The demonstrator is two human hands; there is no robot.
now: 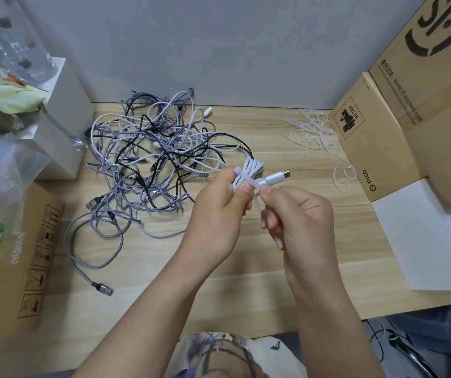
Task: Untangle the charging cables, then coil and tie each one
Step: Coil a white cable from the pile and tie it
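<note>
A coiled white cable (251, 169) is held above the wooden table (246, 268), its plug (277, 176) pointing right. My left hand (218, 211) grips the coil with thumb and fingers. A white tie (248, 184) wraps across the coil, and my right hand (295, 214) pinches the tie's free end just below it. A tangled heap of grey braided, black and white cables (150, 159) lies on the table to the left, with one grey cable (93, 257) trailing toward me.
Loose white ties (314, 132) lie at the back right. Cardboard boxes (409, 110) stand along the right, with a white sheet (431, 241) below them. A white box (63, 118), plastic bags (0, 165) and a flat carton (27, 268) crowd the left side.
</note>
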